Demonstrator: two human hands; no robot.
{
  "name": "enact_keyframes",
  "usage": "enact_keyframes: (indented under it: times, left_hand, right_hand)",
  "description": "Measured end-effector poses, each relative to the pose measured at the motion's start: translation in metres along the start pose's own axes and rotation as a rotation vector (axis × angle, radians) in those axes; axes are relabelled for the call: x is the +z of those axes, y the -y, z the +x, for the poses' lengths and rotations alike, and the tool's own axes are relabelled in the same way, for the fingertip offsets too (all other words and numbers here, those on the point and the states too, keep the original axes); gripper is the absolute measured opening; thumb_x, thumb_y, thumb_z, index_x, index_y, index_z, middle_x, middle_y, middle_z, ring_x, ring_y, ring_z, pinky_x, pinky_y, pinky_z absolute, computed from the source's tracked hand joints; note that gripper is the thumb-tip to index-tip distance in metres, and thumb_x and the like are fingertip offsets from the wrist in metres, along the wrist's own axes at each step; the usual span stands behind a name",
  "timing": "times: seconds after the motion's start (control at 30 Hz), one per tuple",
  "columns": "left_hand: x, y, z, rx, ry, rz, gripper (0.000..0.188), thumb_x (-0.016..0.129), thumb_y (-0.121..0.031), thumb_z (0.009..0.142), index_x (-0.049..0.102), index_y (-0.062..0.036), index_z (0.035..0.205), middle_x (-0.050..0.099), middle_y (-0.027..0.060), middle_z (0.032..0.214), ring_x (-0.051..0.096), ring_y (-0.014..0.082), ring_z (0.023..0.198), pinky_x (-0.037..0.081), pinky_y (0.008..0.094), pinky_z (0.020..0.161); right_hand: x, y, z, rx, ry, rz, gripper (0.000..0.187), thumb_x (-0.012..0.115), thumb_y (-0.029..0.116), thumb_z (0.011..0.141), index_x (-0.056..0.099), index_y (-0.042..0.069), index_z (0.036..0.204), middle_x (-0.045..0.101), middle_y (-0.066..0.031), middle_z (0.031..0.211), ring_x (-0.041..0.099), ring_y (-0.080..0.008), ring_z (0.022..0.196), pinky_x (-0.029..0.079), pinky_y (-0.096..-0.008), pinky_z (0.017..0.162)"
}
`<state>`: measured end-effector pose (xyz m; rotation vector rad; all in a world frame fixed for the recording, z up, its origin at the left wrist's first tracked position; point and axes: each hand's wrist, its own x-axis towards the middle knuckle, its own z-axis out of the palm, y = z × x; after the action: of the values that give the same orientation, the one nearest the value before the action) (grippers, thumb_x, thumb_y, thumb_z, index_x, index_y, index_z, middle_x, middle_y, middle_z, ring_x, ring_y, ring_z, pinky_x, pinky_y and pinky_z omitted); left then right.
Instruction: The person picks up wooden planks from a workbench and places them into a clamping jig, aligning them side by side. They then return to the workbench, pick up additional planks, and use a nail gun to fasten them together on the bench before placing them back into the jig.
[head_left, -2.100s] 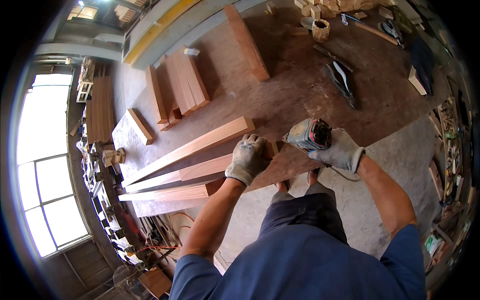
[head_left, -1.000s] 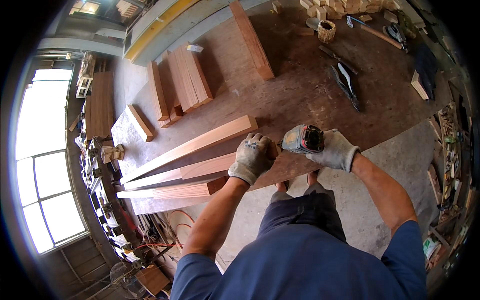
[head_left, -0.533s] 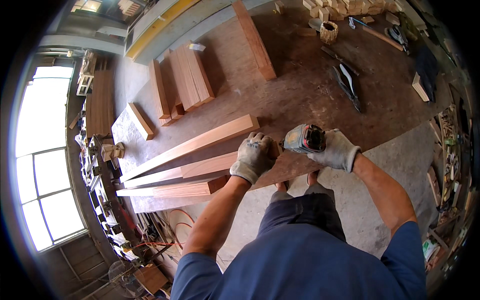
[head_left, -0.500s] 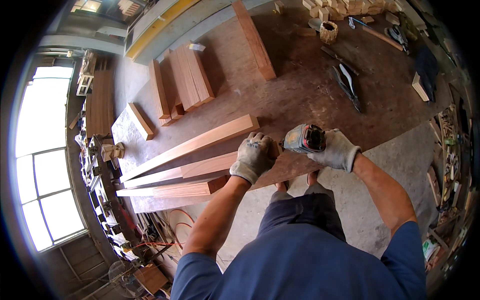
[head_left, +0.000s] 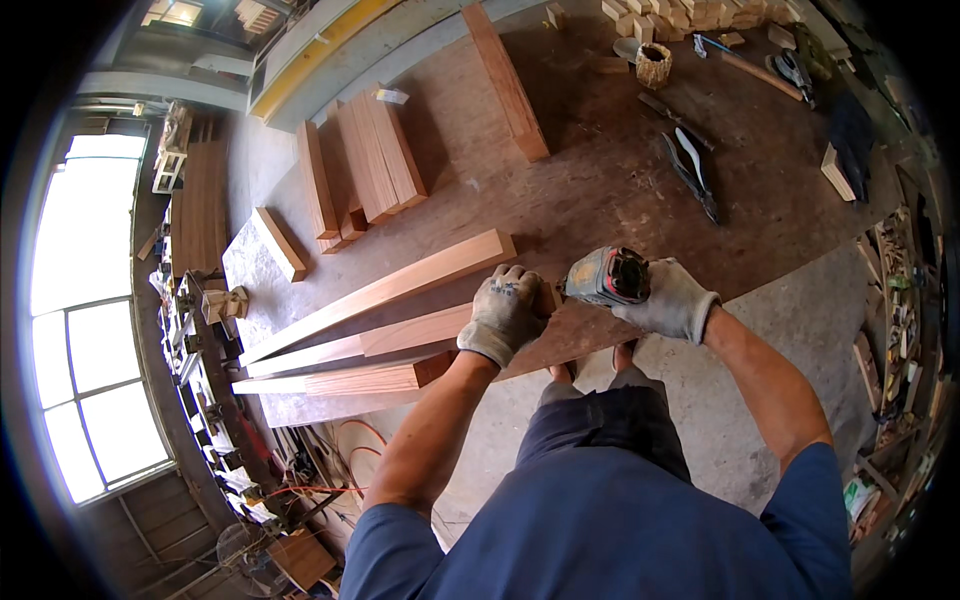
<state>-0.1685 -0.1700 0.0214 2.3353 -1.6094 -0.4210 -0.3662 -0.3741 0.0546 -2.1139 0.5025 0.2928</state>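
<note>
My left hand (head_left: pixel 503 315), in a grey-white work glove, is closed over the near end of a wooden beam (head_left: pixel 405 332) on the table. My right hand (head_left: pixel 676 302), gloved too, is wrapped round a grey, red and black power drill (head_left: pixel 606 276). The drill's front points left at the beam's end, just beside my left hand. Whether its tip touches the wood is too small to tell. A second beam (head_left: pixel 390 288) lies beyond the held one, and a third beam (head_left: pixel 370 380) lies on the near side.
On the brown table (head_left: pixel 600 190) lie several more planks (head_left: pixel 385 155), a short block (head_left: pixel 280 243) and a long board (head_left: pixel 507 85). Pliers (head_left: pixel 690 175), a hammer (head_left: pixel 755 70) and a round wooden cup (head_left: pixel 653 66) are at the far right. Wood blocks (head_left: pixel 690 18) are stacked behind.
Hardly anything differs. The whole view has shifted very slightly; both hands keep their grip on the beam and the power drill.
</note>
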Motion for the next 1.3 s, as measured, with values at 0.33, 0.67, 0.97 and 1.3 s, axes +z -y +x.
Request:
enact_keyframes:
  times: [0.33,0.67,0.97,1.3]
  left_hand:
    - [-0.001,-0.002,-0.002,0.002,0.007,0.012,0.032,0.081,-0.017,0.069,0.071,-0.0081,0.099,0.068,0.0137,0.102,0.064,0.0364,0.103,0.056,0.0459,0.090]
    - [-0.002,0.004,-0.005,0.024,0.036,0.069,0.035,0.080,-0.024,0.069,0.069,-0.0051,0.097,0.067,0.0180,0.108,0.063,0.0390,0.107,0.054,0.0468,0.096]
    - [-0.002,0.005,-0.003,0.065,-0.036,0.091,0.015,0.067,-0.024,0.083,0.073,-0.0105,0.084,0.070,0.0167,0.099,0.066,0.0362,0.097,0.055,0.0477,0.085]
    - [-0.016,-0.002,-0.009,0.043,0.019,-0.061,0.091,0.094,-0.041,0.063,0.058,-0.0029,0.137,0.055,0.0249,0.142,0.051,0.0440,0.132,0.042,0.0513,0.112]
  right_hand:
    - [0.000,-0.006,-0.006,-0.014,-0.018,-0.033,0.031,0.071,0.031,0.083,0.076,0.010,0.105,0.077,-0.0186,0.097,0.075,-0.0356,0.097,0.059,-0.0438,0.087]
    - [-0.007,-0.004,-0.054,0.220,-0.110,0.210,0.039,0.075,0.038,0.082,0.077,0.008,0.107,0.077,-0.0203,0.098,0.076,-0.0317,0.100,0.059,-0.0415,0.088]
    - [-0.031,-0.015,-0.085,0.276,-0.498,0.590,0.031,0.082,0.021,0.085,0.076,0.002,0.109,0.078,-0.0073,0.092,0.073,-0.0159,0.082,0.059,-0.0345,0.076]
    - [-0.081,-0.047,-0.112,0.223,-0.859,0.803,0.016,0.082,0.018,0.087,0.071,0.006,0.088,0.063,0.0039,0.071,0.054,-0.0079,0.054,0.046,-0.0290,0.050]
